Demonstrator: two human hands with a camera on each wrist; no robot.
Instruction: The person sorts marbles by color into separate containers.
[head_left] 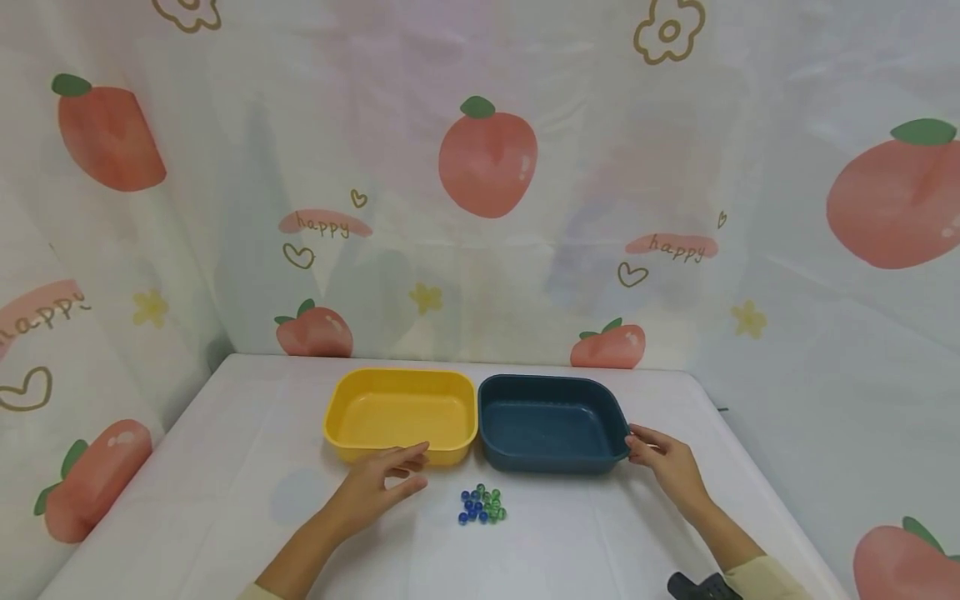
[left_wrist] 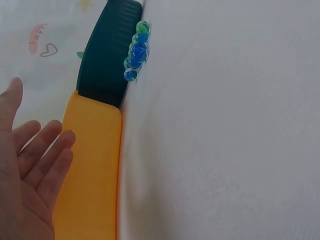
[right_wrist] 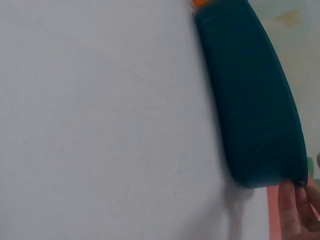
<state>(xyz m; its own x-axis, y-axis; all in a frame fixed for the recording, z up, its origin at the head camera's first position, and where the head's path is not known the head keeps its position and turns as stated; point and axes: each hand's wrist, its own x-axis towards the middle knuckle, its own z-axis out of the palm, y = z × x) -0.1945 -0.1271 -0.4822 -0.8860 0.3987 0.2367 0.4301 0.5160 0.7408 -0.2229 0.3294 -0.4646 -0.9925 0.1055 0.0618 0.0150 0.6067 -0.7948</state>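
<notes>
My left hand [head_left: 378,486] hovers with fingers extended by the front edge of a yellow plastic bin [head_left: 401,411]; nothing is in its grasp. In the left wrist view its palm and spread fingers overlap the bin's side. At the right, my right hand [head_left: 672,465] grips the front right corner rim of a dark blue bin [head_left: 553,425] between thumb and fingers. The right wrist view has the fingertips [right_wrist: 287,192] right at that rim. Both bins stand side by side, bare inside. A cluster of blue and green glass marbles [head_left: 482,505] lies in front of them.
A white cloth [head_left: 555,542] covers the table, whose far edge meets a hanging fruit-print curtain [head_left: 487,275]. Similar curtains enclose the left and right sides. A black object [head_left: 701,586] shows by the right sleeve [head_left: 765,579] at the bottom edge.
</notes>
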